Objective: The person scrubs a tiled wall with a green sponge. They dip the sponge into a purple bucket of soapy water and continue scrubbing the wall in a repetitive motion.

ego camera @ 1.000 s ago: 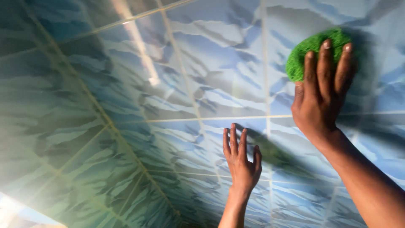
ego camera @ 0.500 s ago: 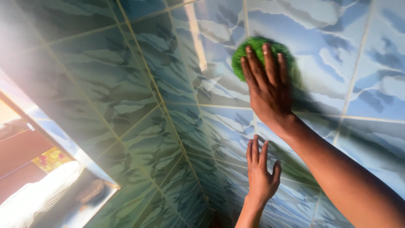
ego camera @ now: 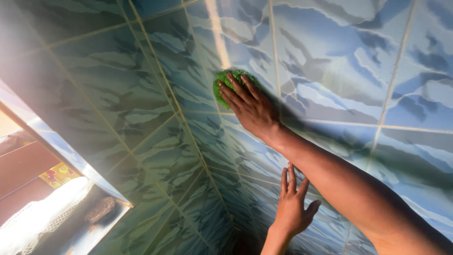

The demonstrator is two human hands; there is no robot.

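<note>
My right hand presses a round green scrub pad flat against the blue marbled wall tiles, close to the corner where two walls meet. Its fingers cover most of the pad, and only the pad's upper left edge shows. My right arm reaches in from the lower right. Lower down, my left hand lies flat on the tiles with its fingers spread and holds nothing.
The side wall of greenish tiles meets the blue wall along a corner line. At the lower left is a bright opening with a frame, with pale netting and a dark lump behind it.
My right hand has slid the green pad leftward and down across the tiles toward the corner. The view has swung left, bringing the opening into sight. My left hand stays flat on the wall.
</note>
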